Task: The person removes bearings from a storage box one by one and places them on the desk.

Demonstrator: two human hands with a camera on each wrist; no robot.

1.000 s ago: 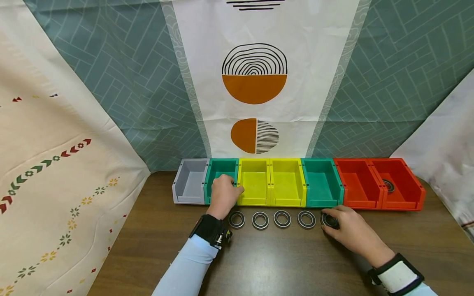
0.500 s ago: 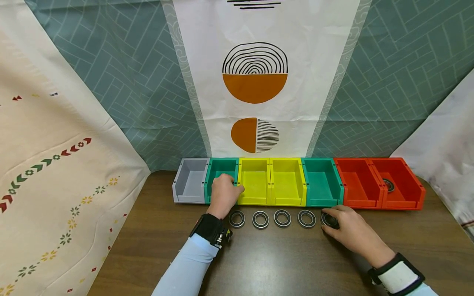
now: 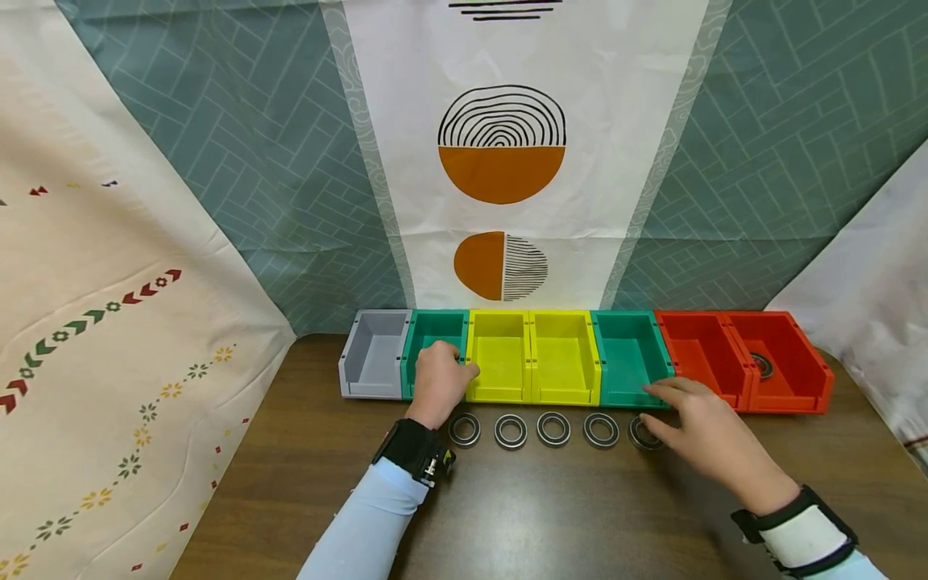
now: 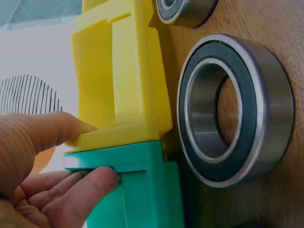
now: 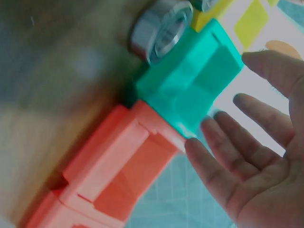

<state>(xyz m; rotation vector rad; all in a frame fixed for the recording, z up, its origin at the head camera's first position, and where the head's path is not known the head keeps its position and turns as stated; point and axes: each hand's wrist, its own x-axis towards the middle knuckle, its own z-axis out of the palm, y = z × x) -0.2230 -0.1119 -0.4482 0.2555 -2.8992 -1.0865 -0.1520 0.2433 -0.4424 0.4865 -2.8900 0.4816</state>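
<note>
My left hand [image 3: 440,383] pinches the adjoining walls of the left green bin [image 3: 438,326] and a yellow bin [image 3: 499,350]. In the left wrist view the thumb lies on the yellow side and the curled fingers on the green side. Fingers spread and holding nothing, my right hand [image 3: 714,435] hovers over the rightmost ball bearing [image 3: 634,436] and the front of the right green bin [image 3: 627,354]. Several metal bearings lie flat in a row before the bins; one bearing [image 4: 280,109] is close below the left hand.
Against the back curtain the bins form one line. A grey bin [image 3: 376,354] stands at the left end and two red bins [image 3: 699,354] at the right. The far right one contains another bearing [image 3: 764,365]. Brown wooden table [image 3: 507,515] extends in front.
My right hand has let go of the rightmost bearing and lifted up and slightly right, its fingers spreading. That bearing stays on the table. The left hand keeps its place.
</note>
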